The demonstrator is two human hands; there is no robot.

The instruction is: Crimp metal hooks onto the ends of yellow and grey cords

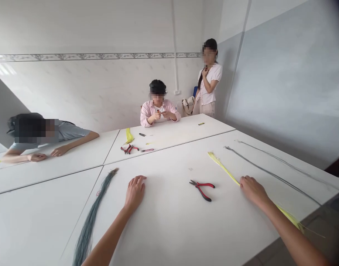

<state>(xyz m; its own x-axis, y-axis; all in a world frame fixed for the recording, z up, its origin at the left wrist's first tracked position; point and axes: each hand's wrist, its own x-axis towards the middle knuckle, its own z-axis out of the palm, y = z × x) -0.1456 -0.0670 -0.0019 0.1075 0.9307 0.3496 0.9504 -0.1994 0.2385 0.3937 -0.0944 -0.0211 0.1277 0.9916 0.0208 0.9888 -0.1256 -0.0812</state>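
Note:
My left hand point(135, 188) lies flat, palm down, on the white table point(164, 225), with nothing in it. To its left runs a long bundle of blue-grey cords point(96, 207), not touched by it. My right hand point(252, 188) has its fingers curled over a bundle of yellow cords point(223, 168), which passes under the hand and forearm and hangs over the table edge. Between the hands rest red-and-black-handled pliers point(202, 189), jaws pointing left. A few tiny pale bits point(190, 169) lie just beyond them.
Grey cords point(263, 168) stretch along the right side. Across the table are more pliers point(129, 149), yellow cords point(129, 136), a pink tool point(147, 150) and a black tool point(142, 135). One person point(160, 111) sits opposite, another point(51, 136) leans at left, a third point(209, 81) stands behind.

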